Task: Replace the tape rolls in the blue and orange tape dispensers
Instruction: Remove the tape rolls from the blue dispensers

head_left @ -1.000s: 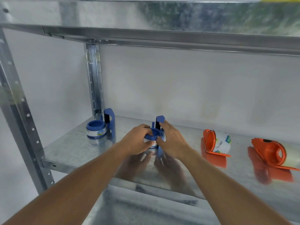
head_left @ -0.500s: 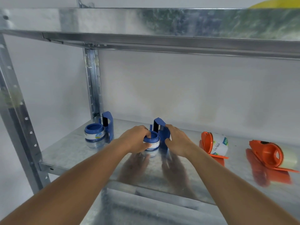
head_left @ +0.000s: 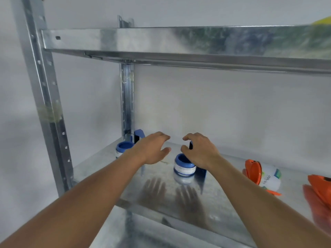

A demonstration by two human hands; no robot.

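A blue tape dispenser stands on the metal shelf, with a white tape roll on its blue hub. My left hand hovers just left of it with relaxed fingers, holding nothing. Over the dispenser's upright back hovers my right hand, fingers loosely curled; a dark tip shows between thumb and forefinger, and no firm grip is visible. A second blue dispenser with its roll sits at the back left. An orange dispenser holding a white roll lies to the right.
Another orange dispenser is cut off at the right edge. An upper shelf hangs low over the work area. Perforated steel posts stand at the left, and a white wall closes the back.
My left hand let go of the roll on the blue dispenser and lifted away to the left. My right hand loosened and rose above the dispenser. The camera tilted upward.
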